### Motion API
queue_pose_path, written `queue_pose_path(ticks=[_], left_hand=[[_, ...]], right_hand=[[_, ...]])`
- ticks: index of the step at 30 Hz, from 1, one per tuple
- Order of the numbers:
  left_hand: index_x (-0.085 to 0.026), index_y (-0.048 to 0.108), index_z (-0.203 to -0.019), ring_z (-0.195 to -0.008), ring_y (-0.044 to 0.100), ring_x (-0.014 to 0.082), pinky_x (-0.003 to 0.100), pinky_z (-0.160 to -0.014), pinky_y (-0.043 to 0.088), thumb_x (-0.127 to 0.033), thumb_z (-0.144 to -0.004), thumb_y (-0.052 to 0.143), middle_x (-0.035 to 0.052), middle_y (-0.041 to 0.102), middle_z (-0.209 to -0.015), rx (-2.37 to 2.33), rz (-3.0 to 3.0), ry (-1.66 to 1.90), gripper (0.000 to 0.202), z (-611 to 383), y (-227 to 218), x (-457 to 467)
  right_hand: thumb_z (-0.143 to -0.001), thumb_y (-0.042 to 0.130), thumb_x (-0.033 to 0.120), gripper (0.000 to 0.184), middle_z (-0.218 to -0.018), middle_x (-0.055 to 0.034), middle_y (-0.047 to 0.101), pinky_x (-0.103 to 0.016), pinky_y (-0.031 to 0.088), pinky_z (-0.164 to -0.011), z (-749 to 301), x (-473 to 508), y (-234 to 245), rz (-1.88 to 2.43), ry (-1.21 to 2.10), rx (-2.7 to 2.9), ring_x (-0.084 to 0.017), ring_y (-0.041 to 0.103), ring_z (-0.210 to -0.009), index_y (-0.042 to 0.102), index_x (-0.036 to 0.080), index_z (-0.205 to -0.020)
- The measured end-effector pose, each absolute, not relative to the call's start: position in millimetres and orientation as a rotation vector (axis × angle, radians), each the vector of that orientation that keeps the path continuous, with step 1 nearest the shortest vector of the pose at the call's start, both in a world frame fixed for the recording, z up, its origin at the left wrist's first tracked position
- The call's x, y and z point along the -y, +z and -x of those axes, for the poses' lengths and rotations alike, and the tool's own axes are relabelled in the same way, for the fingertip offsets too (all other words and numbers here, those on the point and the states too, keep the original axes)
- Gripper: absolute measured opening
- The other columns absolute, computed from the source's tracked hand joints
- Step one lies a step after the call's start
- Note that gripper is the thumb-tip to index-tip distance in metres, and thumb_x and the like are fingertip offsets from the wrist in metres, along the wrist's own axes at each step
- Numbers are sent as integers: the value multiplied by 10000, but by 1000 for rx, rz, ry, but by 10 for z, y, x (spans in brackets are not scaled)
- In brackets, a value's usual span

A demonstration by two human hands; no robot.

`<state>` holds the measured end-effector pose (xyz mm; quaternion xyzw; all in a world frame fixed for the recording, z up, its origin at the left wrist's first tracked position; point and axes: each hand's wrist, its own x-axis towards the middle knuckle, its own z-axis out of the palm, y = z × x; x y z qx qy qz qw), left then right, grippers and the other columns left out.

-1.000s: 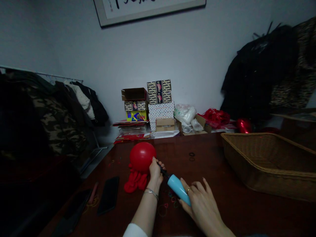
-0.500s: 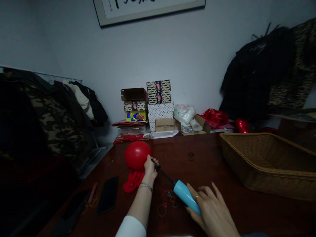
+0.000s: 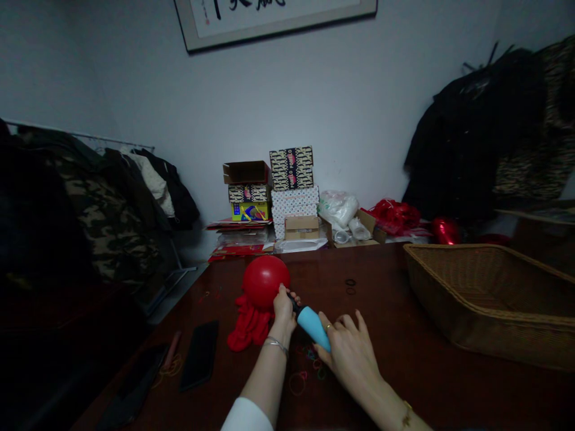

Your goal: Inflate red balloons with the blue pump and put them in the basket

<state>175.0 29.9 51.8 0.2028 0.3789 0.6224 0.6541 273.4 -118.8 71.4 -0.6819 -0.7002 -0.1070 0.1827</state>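
A round, partly inflated red balloon (image 3: 266, 280) sits at the black nozzle end of a light-blue hand pump (image 3: 313, 327). My left hand (image 3: 284, 310) is closed around the balloon's neck and that nozzle end. Around the back of the pump's blue barrel, my right hand (image 3: 348, 347) has its thumb and index finger closed, while its other fingers stick out. Under the balloon lies a heap of limp red balloons (image 3: 249, 326), partly covered by it. Small coloured rubber bands (image 3: 297, 383) are scattered on the table below the pump.
A wicker basket (image 3: 476, 305) stands on the right of the brown table (image 3: 381, 383). A black phone (image 3: 199, 354) and another dark flat item (image 3: 132, 389) lie at the left. Two dark rings (image 3: 350, 286) rest farther back. Stacked boxes (image 3: 294, 209) stand beyond the far edge.
My right hand has pushed the pump's blue barrel up and left toward my left hand, so the black rod no longer shows. Balloon and left hand have shifted slightly right.
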Motion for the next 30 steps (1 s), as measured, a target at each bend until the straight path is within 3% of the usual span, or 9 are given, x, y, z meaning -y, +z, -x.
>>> queue_pose_path(ticks=[12,18,30], left_hand=[[-191,397,-691,-360,380,64,165,-369,284,-435,-860,508,-64,395,-490,-846,-467,1424,316,-1631,541,-411],[-188,395,-680,-362,374,66,165,-368,282,-377,-892,463,-60,384,-483,-839,-455,1421,293,-1615,553,-419],[-190,398,-669,-365,394,75,177,-377,299,-389,-883,480,-50,411,-477,-817,-444,1427,303,-1722,480,-294]], right_hand=[[-787,584,386,528,-846,-41,676,-510,186,-1038,-3038,1596,402,1794,-391,1974,-252,554,-932,508,214,-1281],[-775,594,397,617,-819,-9,684,-515,176,-1025,-3267,1804,236,1656,-482,1989,-243,571,-900,426,216,-1340],[-769,606,371,525,-842,-41,675,-517,176,-1041,-3065,1575,490,1843,-343,1970,-260,550,-957,531,213,-1264]])
